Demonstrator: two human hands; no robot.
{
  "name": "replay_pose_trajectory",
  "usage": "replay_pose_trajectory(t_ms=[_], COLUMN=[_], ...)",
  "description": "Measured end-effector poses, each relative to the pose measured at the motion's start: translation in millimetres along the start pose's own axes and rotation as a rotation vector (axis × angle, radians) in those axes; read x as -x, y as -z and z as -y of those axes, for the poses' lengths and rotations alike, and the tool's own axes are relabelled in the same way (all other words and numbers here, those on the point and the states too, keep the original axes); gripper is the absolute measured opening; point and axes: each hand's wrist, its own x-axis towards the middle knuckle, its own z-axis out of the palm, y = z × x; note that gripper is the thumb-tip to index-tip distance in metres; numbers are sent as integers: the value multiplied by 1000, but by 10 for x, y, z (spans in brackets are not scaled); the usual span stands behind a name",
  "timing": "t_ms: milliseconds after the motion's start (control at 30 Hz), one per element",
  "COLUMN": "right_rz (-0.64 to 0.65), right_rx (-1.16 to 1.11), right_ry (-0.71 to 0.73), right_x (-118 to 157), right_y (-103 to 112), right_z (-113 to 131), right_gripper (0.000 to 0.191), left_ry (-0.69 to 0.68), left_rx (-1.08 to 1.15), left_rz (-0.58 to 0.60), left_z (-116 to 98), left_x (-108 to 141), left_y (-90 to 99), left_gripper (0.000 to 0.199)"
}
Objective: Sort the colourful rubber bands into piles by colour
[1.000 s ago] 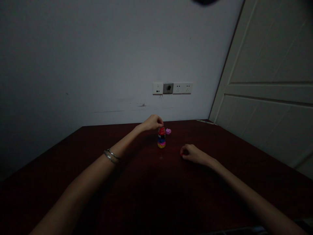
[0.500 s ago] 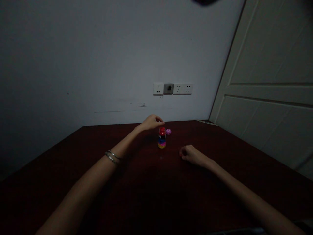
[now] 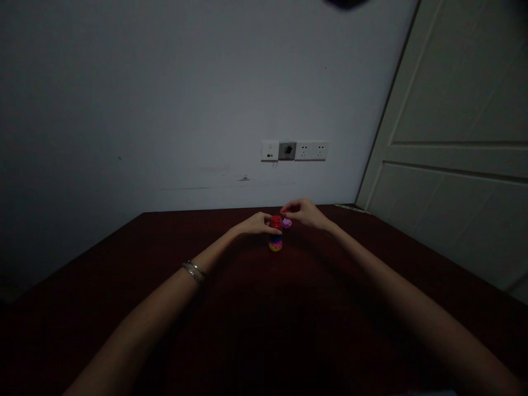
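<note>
A small clear jar [image 3: 275, 241] stands upright on the dark red table, with yellow, pink, blue and red layers of contents. My left hand [image 3: 258, 224] grips its upper part from the left, thumb across the front and fingers behind. Just right of the jar's top, my right hand [image 3: 303, 213] pinches a small red piece [image 3: 285, 212], mostly covered by the fingertips, so its kind is unclear. Behind the jar and below my right fingers lies a pink-purple rounded object [image 3: 286, 223].
The table [image 3: 231, 308] runs back to a grey wall [image 3: 185, 110]. Sockets and switch plates [image 3: 303, 150] are set in the wall above the jar. A pale panelled door [image 3: 449, 137] stands on the right.
My left hand has come down from above the jar to grip its side. My right hand has risen from the table on the right to beside the jar's top, with the red piece.
</note>
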Motion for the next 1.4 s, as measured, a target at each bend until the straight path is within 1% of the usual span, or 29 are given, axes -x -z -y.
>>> replay_pose_trajectory(t_ms=[167, 333, 400, 533, 600, 667, 767, 867, 967, 1067, 1233, 1300, 1367, 1400], right_rz=[185, 266, 274, 235, 266, 311, 340, 346, 265, 169, 67, -2, -125, -193], right_rx=[44, 186, 207, 251, 296, 330, 356, 312, 256, 201, 26, -67, -115, -88], right_ry=[-5, 10, 9, -16, -17, -26, -46, -25, 2, 18, 84, 44, -53, -109], right_x=[-161, -174, -164, -156, -169, -190, -220, -219, -185, -139, -143, -186, -233, -251], right_y=[-91, -89, -97, -149, -187, -221, -236, -197, -140, -107, -96, -94, -102, -114], right_z=[23, 19, 29, 68, 85, 97, 109, 107, 80, 42, -59, -174, -360, -473], right_gripper=[21, 20, 28, 42, 45, 46, 43, 39, 40, 44, 51, 54, 56, 56], left_ry=[-20, -4, 13, 38, 50, 50, 11, -1, 30, 30, 26, 44, 56, 59], left_rx=[64, 126, 144, 162, 165, 163, 170, 194, 199, 203, 204, 191, 184, 181], left_rz=[-33, -70, -85, -106, -119, -137, -147, -144, -158, -163, -179, -195, -209, -214], left_z=[138, 185, 171, 139, 141, 160, 208, 248, 261, 248, 194, 171, 154, 148], left_x=[-41, -50, -36, -9, -11, -25, -57, -74, -70, -56, -31, -21, -11, -6], left_y=[-124, -183, -199, -228, -243, -259, -283, -304, -316, -318, -320, -326, -334, -339], left_gripper=[38, 32, 30, 30, 30, 29, 27, 29, 32, 32, 32, 31, 31, 30])
